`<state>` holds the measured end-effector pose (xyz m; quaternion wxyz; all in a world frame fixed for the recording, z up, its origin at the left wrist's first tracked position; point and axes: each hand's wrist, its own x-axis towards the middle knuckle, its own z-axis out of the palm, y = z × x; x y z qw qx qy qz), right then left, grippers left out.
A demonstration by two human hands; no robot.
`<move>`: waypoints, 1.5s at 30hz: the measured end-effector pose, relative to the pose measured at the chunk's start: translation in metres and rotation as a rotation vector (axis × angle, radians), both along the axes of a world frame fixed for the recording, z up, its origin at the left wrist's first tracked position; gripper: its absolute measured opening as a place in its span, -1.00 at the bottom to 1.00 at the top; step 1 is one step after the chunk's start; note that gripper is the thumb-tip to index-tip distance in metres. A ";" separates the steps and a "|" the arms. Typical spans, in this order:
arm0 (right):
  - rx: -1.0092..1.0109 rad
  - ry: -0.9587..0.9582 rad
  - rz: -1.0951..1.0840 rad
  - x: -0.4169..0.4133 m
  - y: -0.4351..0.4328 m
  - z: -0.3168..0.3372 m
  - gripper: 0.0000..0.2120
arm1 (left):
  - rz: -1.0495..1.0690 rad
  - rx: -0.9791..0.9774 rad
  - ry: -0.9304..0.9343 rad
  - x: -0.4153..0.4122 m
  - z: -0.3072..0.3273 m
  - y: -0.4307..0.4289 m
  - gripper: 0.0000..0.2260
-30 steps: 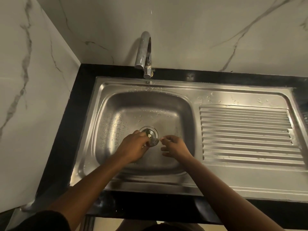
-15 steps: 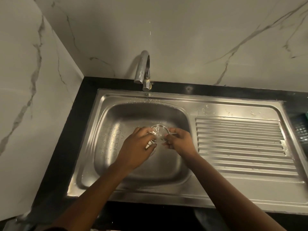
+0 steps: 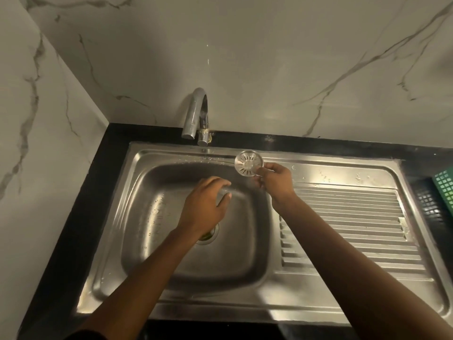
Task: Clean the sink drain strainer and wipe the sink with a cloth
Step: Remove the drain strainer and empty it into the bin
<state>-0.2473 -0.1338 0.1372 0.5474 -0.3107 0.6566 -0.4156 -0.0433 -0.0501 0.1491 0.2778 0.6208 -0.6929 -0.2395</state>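
Our right hand (image 3: 275, 180) pinches the drain strainer (image 3: 247, 163) over the sink (image 3: 318, 165); our left hand (image 3: 206, 204) curls above the basin (image 3: 232, 253); we cannot tell if it holds anything

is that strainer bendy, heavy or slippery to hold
Probably stiff: the strainer looks like slotted metal, cleanly round. Likely light, as the right hand pinches it by the rim alone. Droplets on the sink suggest it's wet, maybe slippery.
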 end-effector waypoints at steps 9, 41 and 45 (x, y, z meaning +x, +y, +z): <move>0.113 -0.202 -0.214 0.013 -0.067 -0.006 -0.86 | -0.019 -0.003 0.007 -0.009 -0.009 -0.009 -0.79; 0.092 -0.183 -0.135 0.020 -0.053 -0.026 -0.97 | 0.105 0.060 0.010 0.045 -0.018 0.003 -0.85; 0.016 -0.046 0.124 0.033 -0.003 -0.040 -0.91 | 0.154 0.088 0.032 0.063 -0.024 0.013 -0.84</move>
